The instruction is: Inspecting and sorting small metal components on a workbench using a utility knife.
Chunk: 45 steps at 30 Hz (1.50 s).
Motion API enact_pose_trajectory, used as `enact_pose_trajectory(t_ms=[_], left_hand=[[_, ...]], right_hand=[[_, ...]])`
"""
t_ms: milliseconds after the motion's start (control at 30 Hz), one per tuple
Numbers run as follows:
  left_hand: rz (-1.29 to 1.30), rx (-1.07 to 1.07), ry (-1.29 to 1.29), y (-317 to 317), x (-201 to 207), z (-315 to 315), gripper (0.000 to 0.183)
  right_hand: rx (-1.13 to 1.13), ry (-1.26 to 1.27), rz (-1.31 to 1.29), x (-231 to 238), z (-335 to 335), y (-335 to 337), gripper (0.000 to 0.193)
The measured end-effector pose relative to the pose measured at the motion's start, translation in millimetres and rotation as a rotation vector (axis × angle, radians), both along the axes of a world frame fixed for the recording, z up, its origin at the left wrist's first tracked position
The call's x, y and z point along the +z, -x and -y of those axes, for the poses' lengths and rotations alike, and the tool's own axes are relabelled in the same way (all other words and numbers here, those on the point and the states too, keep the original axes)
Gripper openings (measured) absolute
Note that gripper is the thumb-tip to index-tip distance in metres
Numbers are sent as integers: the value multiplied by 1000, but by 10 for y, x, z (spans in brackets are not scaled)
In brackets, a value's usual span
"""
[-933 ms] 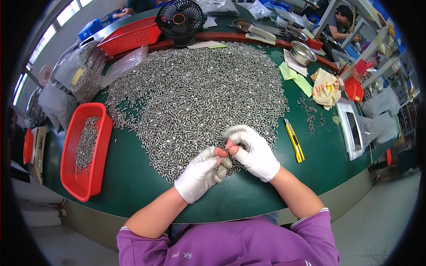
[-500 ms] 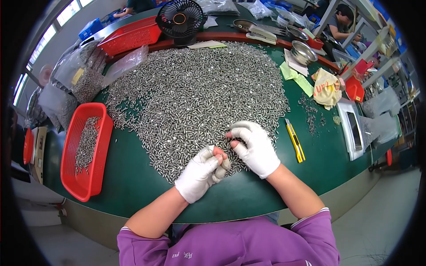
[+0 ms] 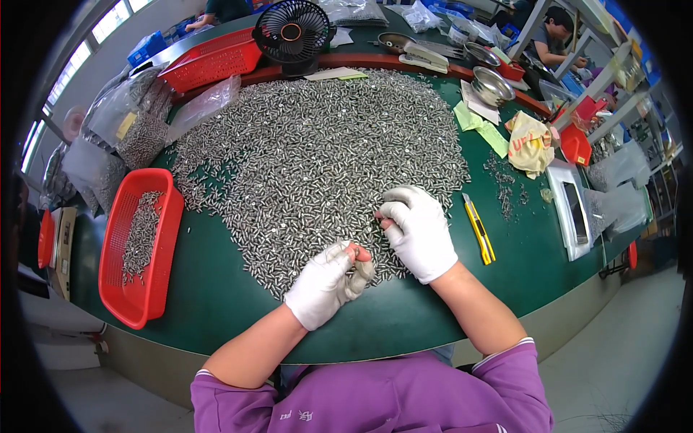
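A wide, thin layer of small silvery metal pins [image 3: 325, 159] covers the middle of the green table. Both my hands wear white gloves that leave some fingertips bare. My left hand [image 3: 330, 283] is closed at the near edge of the pins, thumb and fingers pinched together; what lies inside is too small to make out. To its right, my right hand [image 3: 420, 237] hovers low over the pins with curled fingers. Its thumb and forefinger come together at the pile, and anything between them is hidden.
A red plastic basket [image 3: 155, 281] with some pins stands at the left. A yellow utility knife [image 3: 479, 231] lies right of my right hand. Behind the pins are a black fan [image 3: 291, 32] and a metal bowl [image 3: 493, 86]. Filled plastic bags [image 3: 141, 119] line the left side.
My right hand has shifted slightly up and away from my left hand, its fingertips drawing closer together. The left hand stays in place, its fingers moving slightly.
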State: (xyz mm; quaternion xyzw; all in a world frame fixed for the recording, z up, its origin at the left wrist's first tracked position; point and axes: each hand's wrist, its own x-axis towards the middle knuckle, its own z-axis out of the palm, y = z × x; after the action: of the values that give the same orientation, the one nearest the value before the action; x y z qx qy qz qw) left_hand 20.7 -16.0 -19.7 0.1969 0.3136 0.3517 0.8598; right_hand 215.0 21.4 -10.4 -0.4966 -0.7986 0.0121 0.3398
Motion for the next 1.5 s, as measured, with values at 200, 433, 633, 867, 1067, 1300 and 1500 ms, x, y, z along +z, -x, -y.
enact_pose_trajectory(t_ms=[200, 433, 633, 867, 1067, 1300, 1500], left_hand=[[64, 18, -135, -3, -41, -18, 14], [109, 27, -73, 18, -55, -46, 8], [92, 83, -20, 25, -94, -34, 18], [59, -13, -53, 31, -37, -26, 8], [-48, -67, -85, -11, 16, -18, 10], [-21, -53, -78, 23, -30, -31, 13], [21, -49, -58, 37, -29, -29, 16]], right_hand=[[70, 21, 35, 1, -12, 36, 18], [119, 46, 51, -35, -15, 46, 14], [143, 36, 56, -15, -32, 71, 13], [263, 75, -189, -24, 2, 36, 17], [456, 80, -217, 73, 46, 45, 19], [220, 63, -103, 57, 27, -6, 12], [156, 119, 105, -33, 35, -13, 11]])
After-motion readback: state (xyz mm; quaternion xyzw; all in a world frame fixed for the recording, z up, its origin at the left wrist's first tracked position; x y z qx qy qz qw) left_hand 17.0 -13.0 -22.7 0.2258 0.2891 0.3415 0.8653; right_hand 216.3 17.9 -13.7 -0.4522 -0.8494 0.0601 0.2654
